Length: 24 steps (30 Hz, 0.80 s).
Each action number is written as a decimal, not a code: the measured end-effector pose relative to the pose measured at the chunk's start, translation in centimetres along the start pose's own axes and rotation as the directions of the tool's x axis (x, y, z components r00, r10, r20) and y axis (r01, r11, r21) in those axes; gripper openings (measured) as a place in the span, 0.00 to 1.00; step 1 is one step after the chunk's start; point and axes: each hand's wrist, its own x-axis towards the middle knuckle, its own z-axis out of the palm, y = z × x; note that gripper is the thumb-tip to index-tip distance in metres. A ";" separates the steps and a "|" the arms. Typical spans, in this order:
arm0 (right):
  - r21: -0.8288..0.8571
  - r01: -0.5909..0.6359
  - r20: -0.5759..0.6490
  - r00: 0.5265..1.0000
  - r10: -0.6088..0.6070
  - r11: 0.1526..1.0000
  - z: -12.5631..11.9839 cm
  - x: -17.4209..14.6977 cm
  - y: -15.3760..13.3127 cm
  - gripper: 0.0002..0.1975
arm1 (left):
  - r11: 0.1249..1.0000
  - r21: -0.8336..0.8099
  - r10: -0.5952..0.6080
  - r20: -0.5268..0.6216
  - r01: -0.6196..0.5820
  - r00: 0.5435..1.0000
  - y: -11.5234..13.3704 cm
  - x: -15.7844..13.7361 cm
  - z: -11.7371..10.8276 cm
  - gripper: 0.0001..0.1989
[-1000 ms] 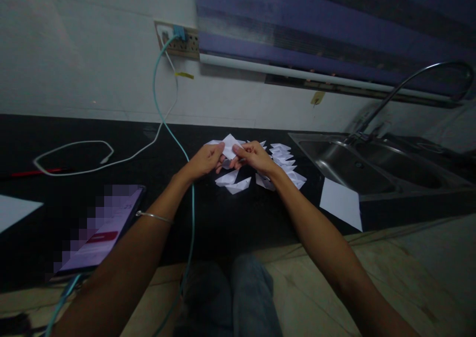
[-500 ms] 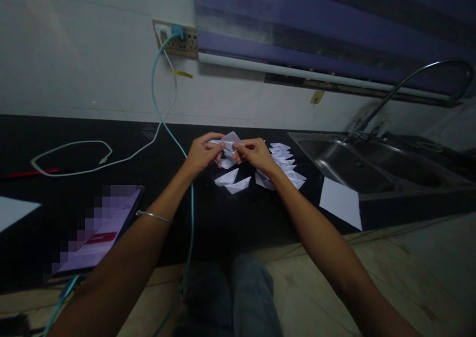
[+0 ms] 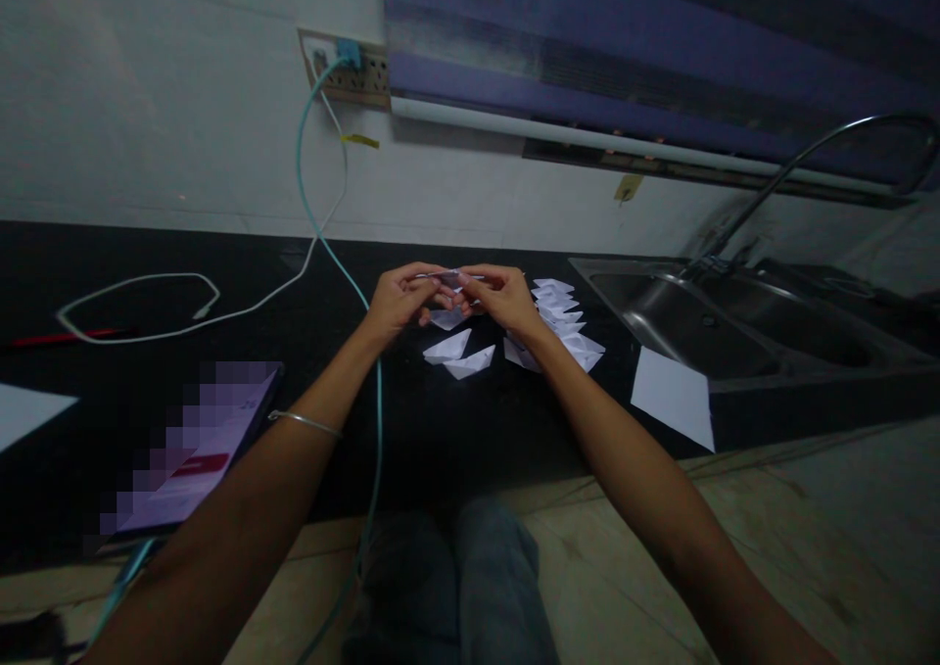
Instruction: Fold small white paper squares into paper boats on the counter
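Observation:
Between my two hands is a small piece of folded white paper [image 3: 450, 278], turned nearly edge-on to me above the black counter. The fingers of my left hand [image 3: 402, 301] pinch its left end. On the other end, my right hand [image 3: 500, 298] grips it with thumb and fingers. Two folded paper boats [image 3: 470, 362] lie on the counter just below my hands, and another folded paper piece [image 3: 447, 319] sits partly hidden beneath my fingers. Several more paper boats [image 3: 559, 312] are grouped right of my right hand, some hidden by my forearm.
A flat white sheet [image 3: 672, 396] lies beside the steel sink [image 3: 661, 317] at right. On the left are a tablet [image 3: 198, 469], another white sheet [image 3: 29, 412], a red pen-like object [image 3: 70, 338] and a white cable [image 3: 139, 340]. A teal cable [image 3: 379, 420] crosses the counter under my left arm.
The folded paper has tipped from showing its upright pointed face to lying nearly edge-on. Both hands keep hold of it and have drawn slightly closer around it.

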 end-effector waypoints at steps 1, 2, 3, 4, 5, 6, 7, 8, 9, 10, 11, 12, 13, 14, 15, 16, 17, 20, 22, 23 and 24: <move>-0.011 0.009 -0.004 1.000 -0.009 1.000 0.0 0.0 0.0 0.21 | 1.000 -0.002 0.005 -0.002 -0.005 1.000 0.0 0.0 0.0 0.17; -0.022 0.020 -0.009 1.000 -0.020 1.000 -0.1 0.1 0.1 0.21 | 1.000 -0.006 0.009 -0.008 -0.009 1.000 0.1 0.0 0.1 0.16; -0.033 0.029 -0.015 0.999 -0.029 0.999 -0.1 0.1 0.1 0.20 | 1.000 -0.010 0.011 -0.020 -0.011 1.000 0.1 0.0 0.2 0.16; -0.043 0.035 -0.023 0.999 -0.036 0.998 -0.1 0.2 0.1 0.20 | 1.000 -0.015 0.011 -0.037 -0.012 0.999 0.3 0.0 0.3 0.16; -0.049 0.039 -0.030 0.999 -0.041 0.998 -0.1 0.2 0.0 0.20 | 1.000 -0.020 0.011 -0.054 -0.012 0.998 0.4 0.0 0.4 0.16; -0.054 0.041 -0.036 0.998 -0.043 0.998 -0.1 0.2 0.0 0.20 | 1.000 -0.022 0.011 -0.069 -0.013 0.998 0.5 -0.1 0.5 0.16; -0.057 0.043 -0.039 0.998 -0.045 0.997 0.0 0.2 0.0 0.19 | 1.000 -0.021 0.013 -0.080 -0.015 0.997 0.7 -0.1 0.6 0.15; -0.057 0.044 -0.040 0.998 -0.047 0.997 0.0 0.2 -0.1 0.19 | 1.000 -0.016 0.017 -0.088 -0.019 0.996 0.8 -0.2 0.6 0.15; -0.053 0.047 -0.036 0.998 -0.048 0.998 0.0 0.2 -0.1 0.18 | 1.000 -0.004 0.024 -0.090 -0.024 0.996 0.9 -0.2 0.6 0.15; -0.045 0.048 -0.028 0.998 -0.049 0.998 0.1 0.1 -0.2 0.18 | 0.999 0.013 0.032 -0.089 -0.031 0.995 1.0 -0.3 0.6 0.15; -0.034 0.047 -0.017 0.999 -0.047 0.998 0.1 0.1 -0.2 0.18 | 0.999 0.034 0.038 -0.085 -0.036 0.996 1.0 -0.3 0.5 0.15; -0.022 0.041 -0.005 0.999 -0.041 0.999 0.1 0.0 -0.3 0.18 | 0.998 0.056 0.045 -0.081 -0.041 0.996 0.9 -0.3 0.3 0.15; -0.009 0.032 0.003 0.999 -0.032 0.999 0.1 0.0 -0.3 0.18 | 0.996 0.074 0.051 -0.077 -0.045 0.996 0.8 -0.2 0.2 0.15; 0.003 0.021 0.008 1.000 -0.021 1.000 0.1 0.0 -0.3 0.18 | 0.995 0.086 0.057 -0.075 -0.050 0.996 0.7 -0.2 0.0 0.15; 0.013 0.010 0.010 1.000 -0.010 1.000 0.1 0.0 -0.3 0.18 | 0.994 0.089 0.063 -0.075 -0.056 0.995 0.5 -0.1 -0.1 0.15; 0.020 0.001 0.009 1.000 -0.001 1.000 0.0 0.0 -0.2 0.18 | 0.995 0.084 0.068 -0.077 -0.061 0.995 0.3 0.0 -0.2 0.15; 0.026 -0.003 0.006 1.000 0.003 1.000 0.0 0.1 -0.1 0.18 | 0.995 0.074 0.070 -0.076 -0.064 0.995 0.1 0.1 -0.2 0.15; 0.031 0.015 0.001 1.000 -0.015 0.999 -0.2 0.4 0.3 0.18 | 0.997 0.044 0.066 -0.054 -0.064 0.996 -0.2 0.3 -0.1 0.16; 0.019 0.032 -0.004 0.999 -0.032 0.999 -0.3 0.6 0.7 0.18 | 0.997 0.043 0.062 -0.041 -0.060 0.997 -0.2 0.3 0.1 0.17; 0.009 0.037 -0.006 0.999 -0.037 0.999 -0.3 0.8 0.8 0.18 | 0.997 0.047 0.059 -0.041 -0.057 0.997 -0.2 0.2 0.2 0.17; -0.004 0.040 -0.009 0.999 -0.040 0.999 -0.3 0.8 1.0 0.18 | 0.997 0.054 0.057 -0.047 -0.054 0.997 -0.1 0.2 0.3 0.17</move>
